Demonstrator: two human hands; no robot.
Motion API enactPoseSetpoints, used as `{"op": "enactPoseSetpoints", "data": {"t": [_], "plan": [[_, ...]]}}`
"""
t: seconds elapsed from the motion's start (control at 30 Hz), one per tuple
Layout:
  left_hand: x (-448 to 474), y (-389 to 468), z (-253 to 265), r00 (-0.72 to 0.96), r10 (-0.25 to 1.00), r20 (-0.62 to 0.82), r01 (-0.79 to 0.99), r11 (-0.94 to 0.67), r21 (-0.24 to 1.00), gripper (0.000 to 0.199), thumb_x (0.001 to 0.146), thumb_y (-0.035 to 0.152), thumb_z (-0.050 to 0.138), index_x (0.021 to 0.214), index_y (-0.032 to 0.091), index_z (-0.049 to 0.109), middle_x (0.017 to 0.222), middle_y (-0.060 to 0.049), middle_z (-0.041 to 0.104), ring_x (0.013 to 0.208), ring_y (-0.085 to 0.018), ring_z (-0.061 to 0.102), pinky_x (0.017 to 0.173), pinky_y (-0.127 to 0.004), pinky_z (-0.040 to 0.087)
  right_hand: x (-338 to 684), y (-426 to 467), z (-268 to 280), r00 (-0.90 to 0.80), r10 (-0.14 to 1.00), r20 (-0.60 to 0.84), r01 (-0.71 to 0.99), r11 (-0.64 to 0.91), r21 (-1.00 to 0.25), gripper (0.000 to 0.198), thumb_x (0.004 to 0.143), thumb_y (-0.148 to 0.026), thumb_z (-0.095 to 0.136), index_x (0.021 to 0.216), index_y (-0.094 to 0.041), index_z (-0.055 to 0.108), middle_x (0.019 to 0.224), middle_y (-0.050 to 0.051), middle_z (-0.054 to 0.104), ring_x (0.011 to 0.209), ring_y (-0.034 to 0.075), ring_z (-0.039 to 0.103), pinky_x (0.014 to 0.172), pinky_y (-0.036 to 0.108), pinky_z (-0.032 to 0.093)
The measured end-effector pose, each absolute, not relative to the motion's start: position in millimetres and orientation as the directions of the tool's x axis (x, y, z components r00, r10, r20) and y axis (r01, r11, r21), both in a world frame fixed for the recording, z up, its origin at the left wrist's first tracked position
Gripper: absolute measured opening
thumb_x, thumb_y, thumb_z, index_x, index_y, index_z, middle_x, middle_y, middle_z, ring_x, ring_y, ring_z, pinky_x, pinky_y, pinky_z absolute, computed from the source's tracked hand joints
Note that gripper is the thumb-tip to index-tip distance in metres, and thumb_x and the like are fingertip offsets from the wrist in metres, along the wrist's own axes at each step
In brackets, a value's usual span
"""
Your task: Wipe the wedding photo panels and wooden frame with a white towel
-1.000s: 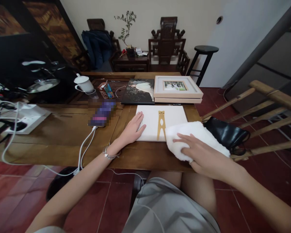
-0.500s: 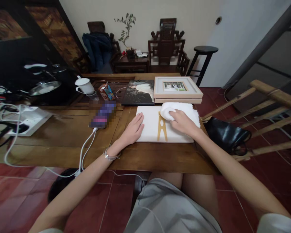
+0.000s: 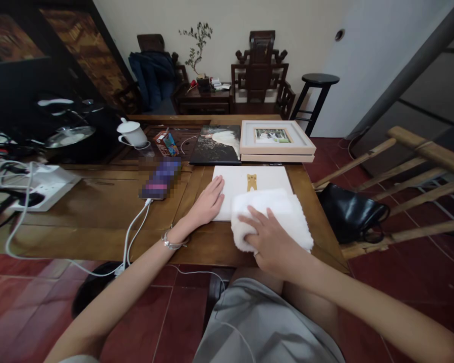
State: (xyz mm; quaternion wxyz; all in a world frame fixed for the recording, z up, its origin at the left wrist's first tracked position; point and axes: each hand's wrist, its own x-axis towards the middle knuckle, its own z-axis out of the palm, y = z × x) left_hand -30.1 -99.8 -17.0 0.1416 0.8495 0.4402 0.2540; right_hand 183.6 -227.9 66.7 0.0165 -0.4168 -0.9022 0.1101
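In the head view, we are resting our right hand (image 3: 270,237) on a white fluffy cloth (image 3: 287,209), the fingers parted and bending lightly into its pile. We cannot tell whether the thumb is pinching the cloth, since the palm side is hidden. Our left hand (image 3: 206,204) is lying flat, its fingers close together and nearly straight, gripping nothing and touching the left edge of a white panel (image 3: 230,184). Under our right hand, the cloth is covering the panel's near right part and overlapping the wooden table (image 3: 208,247). Just ahead of those fingers, a golden-brown animal-shaped figure (image 3: 251,180) is showing its upper part on the panel; the cloth is hiding the rest. Beyond both hands, a dark canvas print (image 3: 217,143) is lying beside a framed photograph (image 3: 273,135). Left of our left hand, a phone (image 3: 161,176) is showing only pixelated blocks. Farther left, a lidded pot (image 3: 70,138) is blending into dark surroundings. Right of our right hand, a black bag (image 3: 351,212) is sitting near a wooden chair (image 3: 431,151), which the picture's edge is cutting off.
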Motion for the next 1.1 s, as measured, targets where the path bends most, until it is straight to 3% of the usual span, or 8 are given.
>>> {"op": "enactPoseSetpoints", "data": {"t": [0.23, 0.4, 0.6, 0.77, 0.9, 1.1], "plan": [[-30.3, -99.2, -17.5, 0.481, 0.823, 0.302, 0.674, -0.567, 0.473, 0.056, 0.095, 0.033, 0.032, 0.143, 0.006, 0.039, 0.153, -0.017, 0.032, 0.144, -0.027, 0.025, 0.119, -0.045, 0.019, 180.7, -211.7, 67.9, -0.641, 0.768, -0.002, 0.749, 0.625, -0.218, 0.04, 0.072, -0.004, 0.044, 0.103, -0.015, 0.067, 0.141, 0.012, 0.052, 0.14, 0.037, 0.028, 0.107, 0.067, 0.025], [-30.7, -99.9, -15.7, 0.495, 0.821, 0.284, 0.68, -0.569, 0.462, 0.057, 0.096, 0.034, 0.03, 0.143, 0.003, 0.038, 0.153, -0.02, 0.031, 0.144, -0.027, 0.024, 0.119, -0.046, 0.02, 176.3, -160.7, 63.1, -0.546, 0.838, 0.011, 0.827, 0.541, -0.154, 0.045, 0.076, -0.004, 0.044, 0.115, -0.015, 0.063, 0.146, 0.013, 0.045, 0.142, 0.036, 0.024, 0.109, 0.065, 0.023], [-31.1, -99.6, -16.8, 0.488, 0.819, 0.301, 0.667, -0.572, 0.478, 0.055, 0.095, 0.033, 0.032, 0.144, 0.008, 0.038, 0.154, -0.017, 0.031, 0.144, -0.027, 0.024, 0.118, -0.048, 0.02, 174.9, -116.4, 62.7, -0.525, 0.847, 0.079, 0.845, 0.53, -0.065, 0.046, 0.079, -0.004, 0.043, 0.121, -0.014, 0.06, 0.139, 0.017, 0.051, 0.14, 0.034, 0.028, 0.106, 0.061, 0.028], [-30.4, -99.6, -16.2, 0.493, 0.82, 0.291, 0.674, -0.571, 0.468, 0.055, 0.095, 0.034, 0.031, 0.144, 0.008, 0.037, 0.154, -0.017, 0.03, 0.144, -0.027, 0.024, 0.118, -0.048, 0.02, 171.9, -140.3, 57.2, -0.582, 0.813, 0.018, 0.812, 0.583, -0.044, 0.044, 0.08, -0.004, 0.042, 0.118, -0.014, 0.062, 0.147, 0.015, 0.043, 0.141, 0.037, 0.023, 0.107, 0.067, 0.022], [-29.4, -100.8, -13.8, 0.493, 0.83, 0.261, 0.696, -0.556, 0.454, 0.057, 0.095, 0.033, 0.03, 0.143, 0.002, 0.036, 0.154, -0.02, 0.029, 0.144, -0.027, 0.023, 0.119, -0.045, 0.019, 167.6, -188.2, 56.7, -0.622, 0.783, 0.009, 0.78, 0.62, -0.081, 0.038, 0.083, -0.006, 0.042, 0.108, -0.016, 0.068, 0.147, 0.014, 0.043, 0.141, 0.04, 0.023, 0.107, 0.07, 0.019], [-29.9, -100.9, -14.4, 0.487, 0.828, 0.279, 0.688, -0.56, 0.462, 0.056, 0.095, 0.031, 0.031, 0.144, 0.005, 0.036, 0.154, -0.018, 0.029, 0.145, -0.026, 0.023, 0.119, -0.046, 0.019, 171.0, -227.7, 74.1, -0.679, 0.731, -0.065, 0.724, 0.653, -0.225, 0.035, 0.076, -0.006, 0.046, 0.102, -0.016, 0.067, 0.145, 0.014, 0.046, 0.139, 0.039, 0.027, 0.105, 0.069, 0.026]]}}
